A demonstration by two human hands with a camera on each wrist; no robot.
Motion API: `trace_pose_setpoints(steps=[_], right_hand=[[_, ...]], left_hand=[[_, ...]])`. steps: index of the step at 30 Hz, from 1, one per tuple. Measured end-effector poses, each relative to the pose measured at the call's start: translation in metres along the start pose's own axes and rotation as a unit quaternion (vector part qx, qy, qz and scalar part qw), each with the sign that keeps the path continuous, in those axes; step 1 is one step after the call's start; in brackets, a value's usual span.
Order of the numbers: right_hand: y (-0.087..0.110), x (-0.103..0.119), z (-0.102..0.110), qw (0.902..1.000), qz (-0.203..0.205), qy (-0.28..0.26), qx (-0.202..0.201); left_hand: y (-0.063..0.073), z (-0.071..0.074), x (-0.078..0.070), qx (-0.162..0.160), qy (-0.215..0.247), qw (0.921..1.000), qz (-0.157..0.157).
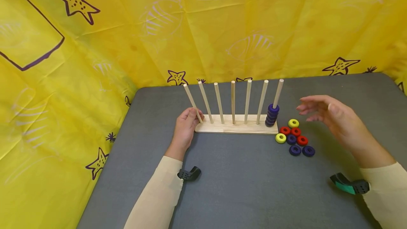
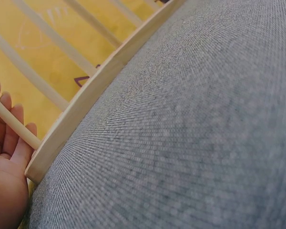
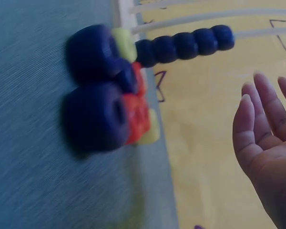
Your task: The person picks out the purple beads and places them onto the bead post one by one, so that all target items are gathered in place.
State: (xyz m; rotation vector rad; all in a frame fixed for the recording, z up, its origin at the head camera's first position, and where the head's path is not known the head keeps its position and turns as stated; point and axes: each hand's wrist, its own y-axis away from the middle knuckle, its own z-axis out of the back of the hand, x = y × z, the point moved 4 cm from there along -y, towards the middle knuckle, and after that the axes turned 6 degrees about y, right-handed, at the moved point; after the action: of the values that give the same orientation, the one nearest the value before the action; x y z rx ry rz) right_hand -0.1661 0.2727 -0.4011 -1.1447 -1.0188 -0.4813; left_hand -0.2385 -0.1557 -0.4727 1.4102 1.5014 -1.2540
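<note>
A wooden peg stand (image 1: 235,128) with several upright pegs rests on the dark grey table. My left hand (image 1: 187,124) holds its left end, with the thumb in front of the leftmost peg (image 1: 192,101) and the fingers behind it. In the left wrist view the fingers (image 2: 10,129) pass behind that peg, close to the base. Several dark blue rings (image 1: 272,115) are stacked on the rightmost peg. Loose rings lie beside the stand's right end: two yellow, three red (image 1: 302,140) and three blue (image 1: 295,150). My right hand (image 1: 337,119) hovers to their right, fingers relaxed, holding nothing.
A yellow cloth (image 1: 203,38) printed with stars and fish hangs behind and to the left of the table (image 1: 241,186). Dark straps with small devices (image 1: 189,174) are worn at both wrists.
</note>
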Motion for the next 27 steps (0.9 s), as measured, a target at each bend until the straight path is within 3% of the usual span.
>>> trace_pose_setpoints(steps=[8,17,23,27], right_hand=[[0.023,-0.009,0.005,0.9971,-0.057,0.040,-0.029],[0.047,-0.021,0.012,0.9918,-0.094,0.087,0.003],[0.063,-0.028,0.012,0.9667,-0.152,0.205,-0.009],[0.071,-0.033,0.012,0.9566,-0.174,0.234,-0.004]], left_hand=[[0.001,0.000,0.000,0.004,0.001,1.0000,-0.003],[0.001,0.000,0.000,0.001,0.004,1.0000,-0.003],[0.001,0.001,0.000,-0.001,0.007,1.0000,-0.003],[0.002,0.000,-0.001,-0.001,0.006,1.0000,-0.003]])
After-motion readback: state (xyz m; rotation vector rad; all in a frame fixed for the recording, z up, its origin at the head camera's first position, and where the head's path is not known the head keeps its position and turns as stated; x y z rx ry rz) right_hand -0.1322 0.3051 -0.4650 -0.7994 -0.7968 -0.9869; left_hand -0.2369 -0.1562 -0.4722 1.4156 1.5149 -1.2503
